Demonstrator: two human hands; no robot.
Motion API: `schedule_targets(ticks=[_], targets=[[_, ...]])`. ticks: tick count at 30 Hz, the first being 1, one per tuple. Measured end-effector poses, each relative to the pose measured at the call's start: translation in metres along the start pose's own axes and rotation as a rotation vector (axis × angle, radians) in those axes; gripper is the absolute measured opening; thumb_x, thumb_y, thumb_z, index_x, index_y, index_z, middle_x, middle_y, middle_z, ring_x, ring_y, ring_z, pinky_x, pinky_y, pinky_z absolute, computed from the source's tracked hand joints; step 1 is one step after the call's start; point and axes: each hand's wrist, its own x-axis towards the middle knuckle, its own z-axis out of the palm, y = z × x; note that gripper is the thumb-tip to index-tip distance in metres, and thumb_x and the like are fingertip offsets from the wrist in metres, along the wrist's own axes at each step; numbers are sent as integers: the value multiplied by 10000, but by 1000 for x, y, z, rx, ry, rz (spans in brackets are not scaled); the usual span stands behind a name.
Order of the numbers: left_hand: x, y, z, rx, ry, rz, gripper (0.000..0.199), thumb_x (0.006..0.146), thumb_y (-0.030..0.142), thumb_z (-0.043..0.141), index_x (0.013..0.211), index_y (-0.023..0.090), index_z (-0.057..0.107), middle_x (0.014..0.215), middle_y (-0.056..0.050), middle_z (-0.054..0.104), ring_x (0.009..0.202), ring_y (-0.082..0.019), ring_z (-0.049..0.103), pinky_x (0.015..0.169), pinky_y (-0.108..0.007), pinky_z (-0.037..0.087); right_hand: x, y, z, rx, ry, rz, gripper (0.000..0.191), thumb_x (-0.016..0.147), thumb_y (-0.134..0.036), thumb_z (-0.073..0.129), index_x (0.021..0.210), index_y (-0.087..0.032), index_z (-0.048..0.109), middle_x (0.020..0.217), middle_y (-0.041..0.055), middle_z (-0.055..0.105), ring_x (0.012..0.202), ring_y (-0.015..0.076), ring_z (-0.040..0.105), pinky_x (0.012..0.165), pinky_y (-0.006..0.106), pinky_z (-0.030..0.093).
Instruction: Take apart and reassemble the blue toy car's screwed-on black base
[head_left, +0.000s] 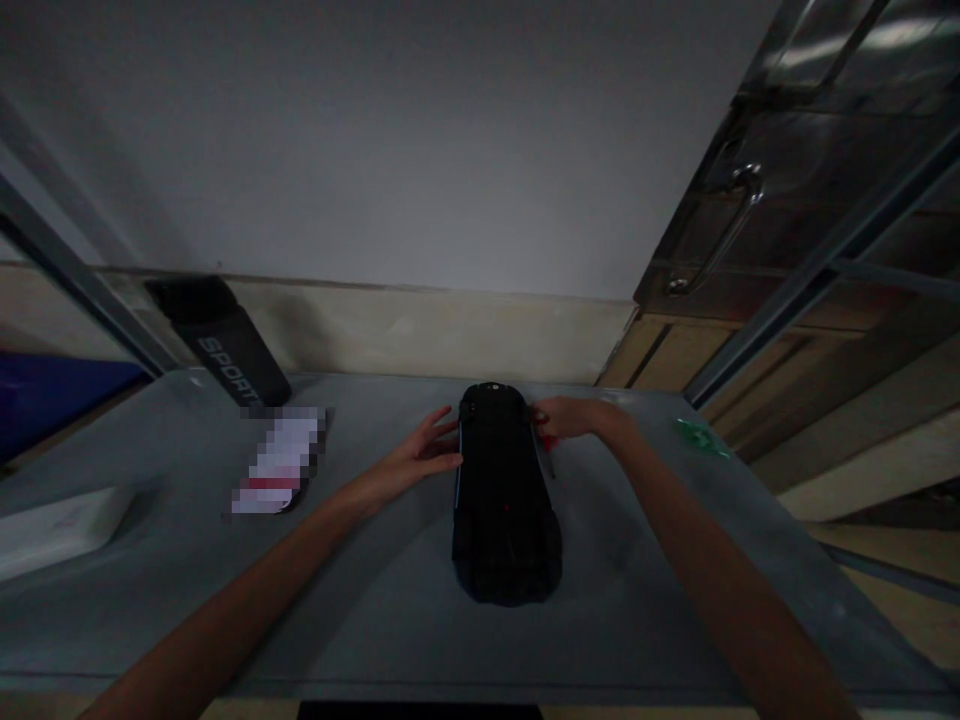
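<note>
Long black car-shaped item (504, 490) on grey counter (360, 590) — L hand (426, 447) open at its side. R hand (564, 415) by red-handled tool (550, 443) — grip unclear.

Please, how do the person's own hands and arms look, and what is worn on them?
The bare left hand and bare right hand wear no gloves. No sleeve or watch shows on the left forearm or right forearm. It is too dim to rule out rings.

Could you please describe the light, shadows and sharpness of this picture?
Head view: dim and slightly soft overall; highlights glint on the metal handle; a soft shadow falls right of the bottle; the black car-shaped object loses most detail; blocky pixels cover the white item.
</note>
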Motion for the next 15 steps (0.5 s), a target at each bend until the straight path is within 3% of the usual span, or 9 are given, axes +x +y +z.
schedule_targets(ticks=[3, 7, 9, 11, 15], targets=[[-2, 5, 1, -6, -10, -8, 994, 879, 358, 873, 1722, 286, 350, 1795, -177, 389, 1601, -381, 470, 1307, -600, 354, -7, -2, -8, 0, -57, 34, 82, 756, -204, 732, 693, -245, 701, 556, -14, 670, 515, 179, 617, 591, 292, 475], [-3, 12, 4, 0, -50, 33, 851, 890, 381, 874, 1648, 259, 505, 1760, -157, 461, 1599, -385, 474, 1298, -557, 387, -3, -14, -12, 53, 138, 10, 99, 905, -268, 663, 826, -236, 713, 742, 38, 735, 722, 218, 684, 782, 341, 525], [-2, 14, 5, 4, -86, 64, 830, 901, 386, 868, 1643, 261, 518, 1742, -138, 495, 1609, -378, 460, 1306, -550, 380, 6, -24, -5, 109, 276, -16, 154, 987, -314, 594, 942, -235, 718, 966, 79, 778, 982, 248, 705, 953, 374, 509], [-1, 12, 5, 5, -109, 79, 847, 910, 403, 864, 1660, 259, 498, 1752, -132, 481, 1620, -377, 444, 1318, -554, 364, 17, -33, 8, 195, 332, -42, 215, 1028, -366, 554, 999, -237, 724, 1138, 93, 784, 1162, 256, 675, 1065, 394, 477], [0, 8, 2, 23, -119, 93, 874, 906, 429, 868, 1677, 296, 479, 1828, -94, 340, 1663, -384, 367, 1346, -570, 325, 31, -44, 30, 419, 345, -13, 273, 1004, -390, 511, 981, -242, 738, 1168, 79, 798, 1185, 244, 692, 1079, 395, 506]])
